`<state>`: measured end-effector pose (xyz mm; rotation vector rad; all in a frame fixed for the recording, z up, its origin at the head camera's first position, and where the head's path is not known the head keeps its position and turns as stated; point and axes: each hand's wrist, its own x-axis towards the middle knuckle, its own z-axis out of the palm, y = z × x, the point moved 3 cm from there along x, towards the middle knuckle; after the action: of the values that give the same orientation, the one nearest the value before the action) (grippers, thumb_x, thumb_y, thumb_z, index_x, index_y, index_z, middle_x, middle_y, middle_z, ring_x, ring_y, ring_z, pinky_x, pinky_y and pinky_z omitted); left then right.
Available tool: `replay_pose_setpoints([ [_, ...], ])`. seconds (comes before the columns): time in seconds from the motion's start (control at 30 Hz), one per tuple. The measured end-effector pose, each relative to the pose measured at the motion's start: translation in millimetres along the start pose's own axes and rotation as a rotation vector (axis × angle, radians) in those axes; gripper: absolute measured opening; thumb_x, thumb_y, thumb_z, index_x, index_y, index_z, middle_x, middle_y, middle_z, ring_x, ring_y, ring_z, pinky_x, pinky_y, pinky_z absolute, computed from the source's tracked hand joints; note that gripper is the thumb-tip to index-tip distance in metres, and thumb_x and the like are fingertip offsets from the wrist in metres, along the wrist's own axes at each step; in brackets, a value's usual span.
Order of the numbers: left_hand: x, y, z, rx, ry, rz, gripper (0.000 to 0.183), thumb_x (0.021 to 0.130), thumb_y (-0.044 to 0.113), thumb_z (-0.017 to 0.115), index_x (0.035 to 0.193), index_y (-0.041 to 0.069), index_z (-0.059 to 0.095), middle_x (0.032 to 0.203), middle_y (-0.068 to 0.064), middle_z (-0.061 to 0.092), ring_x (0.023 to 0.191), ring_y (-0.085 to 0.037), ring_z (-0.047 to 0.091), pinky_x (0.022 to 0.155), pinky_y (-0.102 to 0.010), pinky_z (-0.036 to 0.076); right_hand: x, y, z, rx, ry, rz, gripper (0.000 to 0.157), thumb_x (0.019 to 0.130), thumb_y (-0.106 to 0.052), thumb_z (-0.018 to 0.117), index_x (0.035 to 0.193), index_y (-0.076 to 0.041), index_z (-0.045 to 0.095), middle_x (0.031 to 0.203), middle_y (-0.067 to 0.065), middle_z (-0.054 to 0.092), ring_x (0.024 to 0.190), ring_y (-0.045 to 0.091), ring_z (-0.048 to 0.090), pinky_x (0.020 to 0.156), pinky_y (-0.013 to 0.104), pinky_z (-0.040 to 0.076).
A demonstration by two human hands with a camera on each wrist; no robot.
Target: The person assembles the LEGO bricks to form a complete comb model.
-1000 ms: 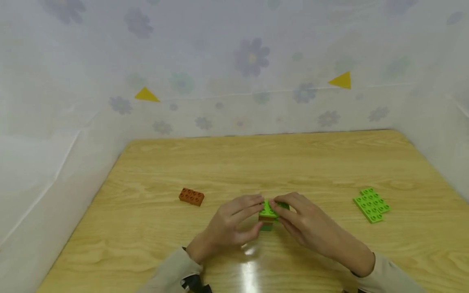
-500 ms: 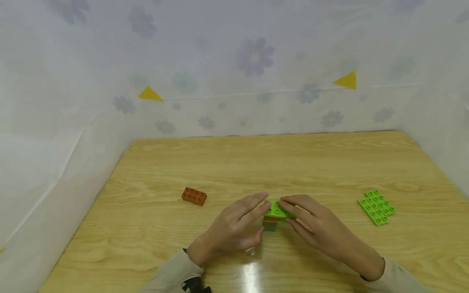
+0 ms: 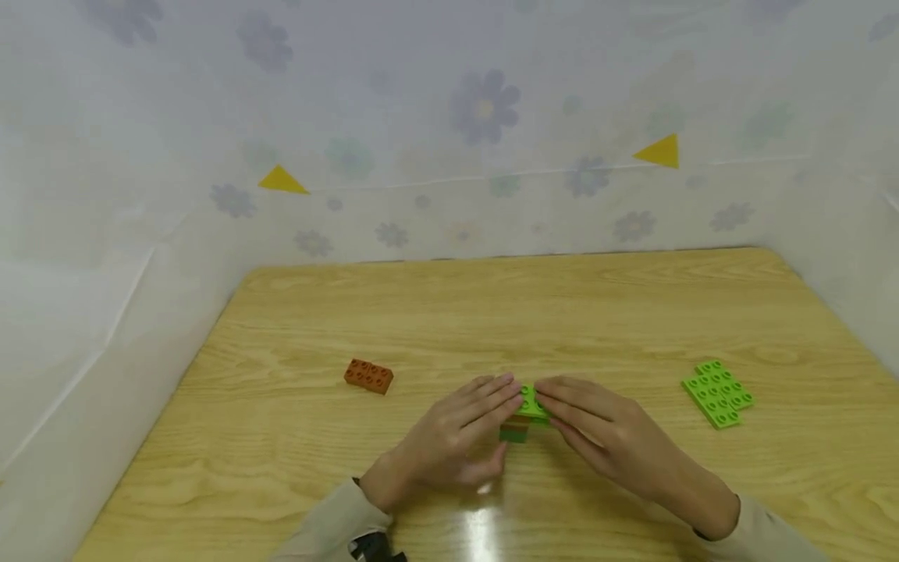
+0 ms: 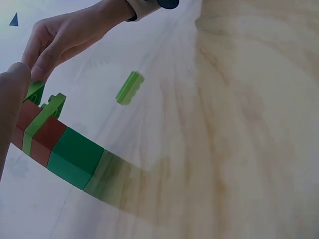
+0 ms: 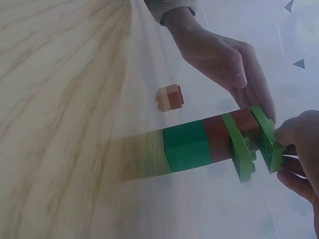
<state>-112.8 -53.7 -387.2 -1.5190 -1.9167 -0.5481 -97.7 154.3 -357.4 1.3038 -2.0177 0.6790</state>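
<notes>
A tower of toy building bricks stands upright on the table between my hands. From the bottom, the right wrist view shows a dark green brick [image 5: 187, 146], a brown brick [image 5: 217, 140], a lime green plate [image 5: 238, 149], another brown brick [image 5: 246, 122] and a top lime green plate [image 5: 269, 147]. Both plates jut out toward the right. My right hand [image 3: 611, 429] pinches the jutting end of the top plate between thumb and fingers. The fingers of my left hand [image 3: 453, 429] lie nearly straight over the tower's left side, with the thumb apart from them.
To the left on the wooden table [image 3: 449, 312] lies a loose brown brick [image 3: 368, 376]. Several lime green plates [image 3: 718, 394] lie together on the right. A white flowered cloth [image 3: 449, 195] surrounds the table's back and sides.
My left fingers have come further over the top plate and closer together. My right hand has shifted slightly right along that plate. The tower stays in place.
</notes>
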Motion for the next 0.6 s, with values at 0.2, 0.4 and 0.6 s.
replay_pose_setpoints([
  [0.2, -1.7, 1.6, 2.0, -0.032, 0.068, -0.024, 0.061, 0.069, 0.01, 0.074, 0.123, -0.012, 0.057, 0.131, -0.025, 0.056, 0.126, -0.033, 0.051, 0.108, -0.044, 0.039, -3.3, -1.7, -0.8, -0.023, -0.01, -0.032, 0.04, 0.106, -0.022, 0.04, 0.113, 0.005, 0.069, 0.122, 0.018, 0.064, 0.116, 0.025, 0.059, 0.106, 0.021, 0.039],
  [0.4, 0.0, 3.6, 1.4, -0.037, 0.087, -0.03, 0.058, 0.069, 0.009, 0.073, 0.121, -0.011, 0.059, 0.13, -0.024, 0.057, 0.125, -0.033, 0.052, 0.108, -0.043, 0.04, -5.9, -3.2, -1.0, -0.027, -0.011, -0.046, 0.039, 0.106, -0.02, 0.04, 0.114, 0.007, 0.067, 0.124, 0.018, 0.063, 0.123, 0.022, 0.054, 0.107, 0.022, 0.038],
  [0.6, 1.4, 3.1, 1.2, -0.035, 0.047, -0.052, 0.06, 0.069, 0.01, 0.075, 0.123, -0.01, 0.058, 0.13, -0.023, 0.057, 0.126, -0.031, 0.052, 0.108, -0.041, 0.039, -7.7, -1.4, 0.5, -0.03, -0.014, -0.024, 0.04, 0.106, -0.021, 0.04, 0.115, 0.006, 0.067, 0.124, 0.018, 0.063, 0.123, 0.023, 0.055, 0.107, 0.022, 0.037],
])
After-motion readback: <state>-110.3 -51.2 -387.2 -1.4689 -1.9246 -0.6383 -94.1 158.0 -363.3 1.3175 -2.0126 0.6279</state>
